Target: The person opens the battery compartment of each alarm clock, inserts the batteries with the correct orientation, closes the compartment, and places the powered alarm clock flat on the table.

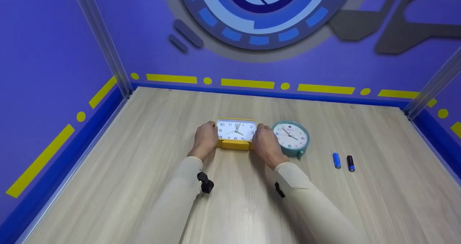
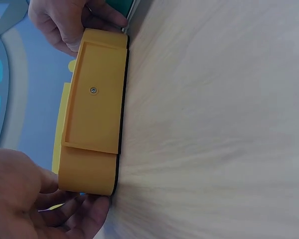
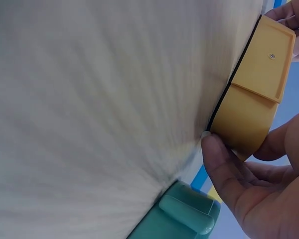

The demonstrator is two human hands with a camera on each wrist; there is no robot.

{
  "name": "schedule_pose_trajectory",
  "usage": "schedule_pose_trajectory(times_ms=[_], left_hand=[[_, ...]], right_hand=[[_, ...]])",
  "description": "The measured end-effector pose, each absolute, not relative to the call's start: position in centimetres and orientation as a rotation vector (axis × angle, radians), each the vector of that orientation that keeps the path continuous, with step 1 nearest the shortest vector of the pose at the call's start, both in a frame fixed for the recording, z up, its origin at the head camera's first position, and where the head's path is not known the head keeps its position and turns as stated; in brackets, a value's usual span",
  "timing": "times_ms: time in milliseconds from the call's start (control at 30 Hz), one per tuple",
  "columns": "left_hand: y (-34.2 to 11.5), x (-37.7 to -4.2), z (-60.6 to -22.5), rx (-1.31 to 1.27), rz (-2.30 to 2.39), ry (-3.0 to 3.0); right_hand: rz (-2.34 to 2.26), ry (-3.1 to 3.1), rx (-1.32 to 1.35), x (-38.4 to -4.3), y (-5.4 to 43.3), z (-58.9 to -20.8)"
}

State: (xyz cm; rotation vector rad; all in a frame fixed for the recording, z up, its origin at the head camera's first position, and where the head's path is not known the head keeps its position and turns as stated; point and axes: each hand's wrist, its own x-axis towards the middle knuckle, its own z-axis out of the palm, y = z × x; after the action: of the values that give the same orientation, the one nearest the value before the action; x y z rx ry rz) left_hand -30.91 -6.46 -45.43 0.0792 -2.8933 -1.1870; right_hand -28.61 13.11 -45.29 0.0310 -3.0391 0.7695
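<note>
A yellow rectangular alarm clock [image 1: 236, 130] lies face up on the wooden table, its white dial showing. My left hand [image 1: 206, 139] grips its left end, and my right hand [image 1: 267, 145] grips the right end. In the left wrist view the near side of the yellow clock [image 2: 95, 94] shows a recessed panel with a small screw. There the left thumb and fingers [image 2: 84, 219] curl about one end. The right wrist view has the right hand's fingers [image 3: 224, 172] pinching the other end of the clock [image 3: 261, 64].
A round teal alarm clock [image 1: 291, 136] lies face up just right of my right hand. Farther right on the table [image 1: 144, 165] are a blue battery [image 1: 336, 160] and a black battery [image 1: 350, 163]. Blue-purple panels [image 1: 144, 39] wall the back and sides.
</note>
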Motion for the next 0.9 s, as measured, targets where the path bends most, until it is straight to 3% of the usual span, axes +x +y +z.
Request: schedule_pose_trajectory(times_ms=[900], left_hand=[[-6.5,-29.2,-46.0,0.059,-1.192,-2.818]], right_hand=[[0.683,-3.064,0.054,-27.0,13.1,-45.3]])
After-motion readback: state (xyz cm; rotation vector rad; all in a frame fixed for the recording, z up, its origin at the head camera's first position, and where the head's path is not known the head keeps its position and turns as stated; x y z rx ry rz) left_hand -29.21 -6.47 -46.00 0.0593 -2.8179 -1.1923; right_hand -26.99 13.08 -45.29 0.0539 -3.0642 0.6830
